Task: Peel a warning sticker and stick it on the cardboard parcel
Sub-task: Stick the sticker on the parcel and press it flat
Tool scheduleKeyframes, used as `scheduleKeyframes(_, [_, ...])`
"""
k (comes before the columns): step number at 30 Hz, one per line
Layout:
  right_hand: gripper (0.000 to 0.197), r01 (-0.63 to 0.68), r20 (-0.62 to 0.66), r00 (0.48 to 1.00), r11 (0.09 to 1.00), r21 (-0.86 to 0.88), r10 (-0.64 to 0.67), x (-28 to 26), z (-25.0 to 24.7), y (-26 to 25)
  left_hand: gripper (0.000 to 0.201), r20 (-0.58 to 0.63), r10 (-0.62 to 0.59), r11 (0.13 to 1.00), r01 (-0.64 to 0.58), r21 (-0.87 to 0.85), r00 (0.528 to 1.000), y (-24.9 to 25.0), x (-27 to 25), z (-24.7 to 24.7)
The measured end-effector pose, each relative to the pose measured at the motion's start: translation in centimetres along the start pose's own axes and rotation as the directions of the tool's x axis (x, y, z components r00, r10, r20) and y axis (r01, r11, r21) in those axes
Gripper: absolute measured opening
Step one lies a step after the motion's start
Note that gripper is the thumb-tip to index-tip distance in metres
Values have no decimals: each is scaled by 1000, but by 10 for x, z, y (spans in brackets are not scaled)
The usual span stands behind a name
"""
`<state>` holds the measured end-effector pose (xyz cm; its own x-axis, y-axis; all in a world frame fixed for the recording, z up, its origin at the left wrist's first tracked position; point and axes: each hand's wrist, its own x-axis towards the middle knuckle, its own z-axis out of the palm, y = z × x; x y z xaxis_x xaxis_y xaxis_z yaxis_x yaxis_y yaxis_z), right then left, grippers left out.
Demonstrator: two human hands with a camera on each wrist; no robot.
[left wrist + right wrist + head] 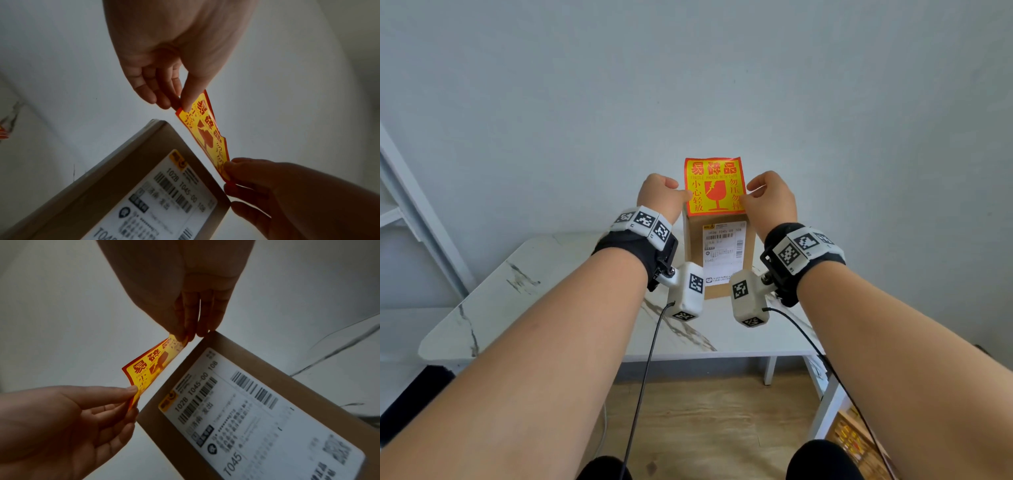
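The sticker (pixel 714 186) hangs in the air, stretched flat between both hands, just above and in front of the top of the box (pixel 719 257). It does not touch the cardboard yet; both wrist views show a gap between its lower edge and the box rim. The left hand (pixel 660 197) pinches the sticker's left edge between thumb and curled fingers, and the right hand (pixel 770 198) pinches the right edge the same way. The box stands upright on the table (pixel 524 294), its front mostly taken up by a white shipping label (pixel 724 248).

The step in hand looks like placement. To do it well, I would keep the sticker taut so it does not curl onto itself, as the left edge already bows a little in the right wrist view. The 2 pinches should stay near the margins, so little adhesive is fouled. Landing 1 edge first on bare cardboard and then smoothing across should avoid bubbles. Covering the barcodes would be a mistake, and bare space on this face is scarce.
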<state>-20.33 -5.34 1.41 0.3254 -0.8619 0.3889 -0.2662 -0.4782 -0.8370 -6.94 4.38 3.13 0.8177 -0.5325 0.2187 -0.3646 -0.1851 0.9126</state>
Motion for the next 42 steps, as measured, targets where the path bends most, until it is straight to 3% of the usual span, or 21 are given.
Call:
scheduleKeyframes(15, [15,-92,55,994,995,-40,94,9,0,2,24,-7,-37,998,37,-57,999,-7,12,13])
scheduleKeyframes(28, [26,-129,113,984,989,-67,136,12,-6,-4,36,-20,-39,998,38,-44,999,-1,5,15])
scheduleKeyframes(42, [28,-77,92,992,990,-120,89,13,-2,0,40,-14,-16,997,17,78,1000,-9,10,17])
